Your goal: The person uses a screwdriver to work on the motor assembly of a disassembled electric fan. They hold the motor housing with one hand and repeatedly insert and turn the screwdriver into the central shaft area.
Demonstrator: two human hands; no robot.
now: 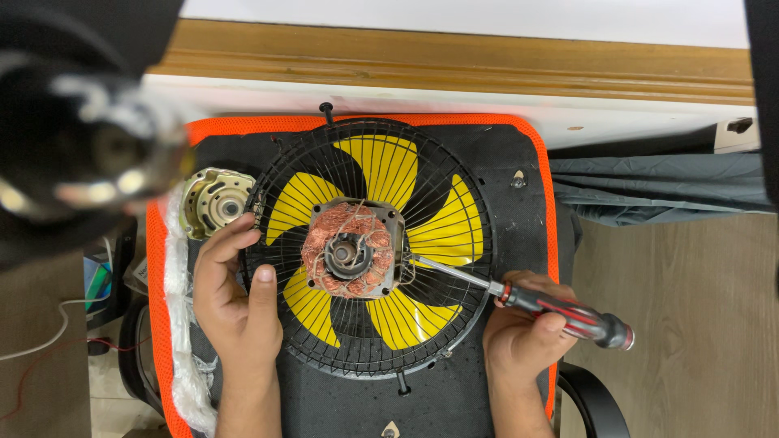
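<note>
Black seat point(519, 154), caged yellow fan point(389, 166), screwdriver point(560, 312)

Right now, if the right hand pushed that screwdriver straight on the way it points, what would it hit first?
Probably the copper-wound motor on the fan guard; the screwdriver in the right hand already has its tip at the motor's edge, though depth is unclear.

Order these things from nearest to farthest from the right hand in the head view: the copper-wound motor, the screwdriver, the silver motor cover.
1. Screwdriver: held in the right hand, handle lower right.
2. Copper-wound motor: at the fan guard's centre.
3. Silver motor cover: far left, past the left hand.
</note>
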